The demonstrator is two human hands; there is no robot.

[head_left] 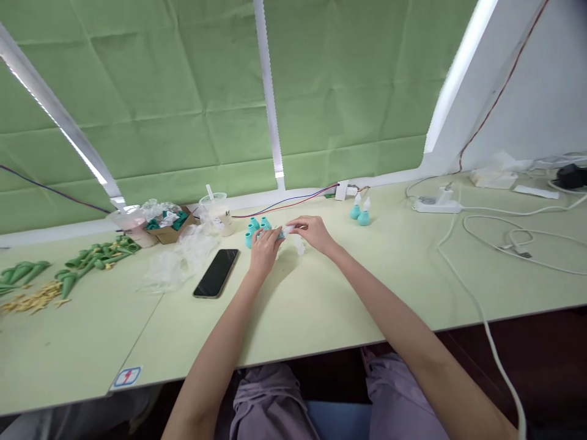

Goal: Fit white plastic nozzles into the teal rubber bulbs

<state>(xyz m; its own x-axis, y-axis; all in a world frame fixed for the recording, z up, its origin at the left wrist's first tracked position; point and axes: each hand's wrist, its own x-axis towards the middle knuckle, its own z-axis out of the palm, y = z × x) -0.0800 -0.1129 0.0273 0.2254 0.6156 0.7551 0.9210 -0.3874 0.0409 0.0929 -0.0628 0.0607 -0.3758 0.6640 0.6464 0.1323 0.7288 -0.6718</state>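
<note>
1. Head view: left hand (265, 244) pinches teal bulb (279, 234); right hand (310, 233) pinches white tip (290, 230) against it, mid-table.
2. Step looks like joining; next needs straight alignment, firm push.

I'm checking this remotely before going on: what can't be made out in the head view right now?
- The small teal and white piece between the left hand and right hand: mostly covered by the fingers, too small to tell its shape.
- Contents of the cardboard box: hidden by crumpled clear plastic.
- Green cones: cut off by the left edge.
- White cable: runs off the bottom edge.
</note>
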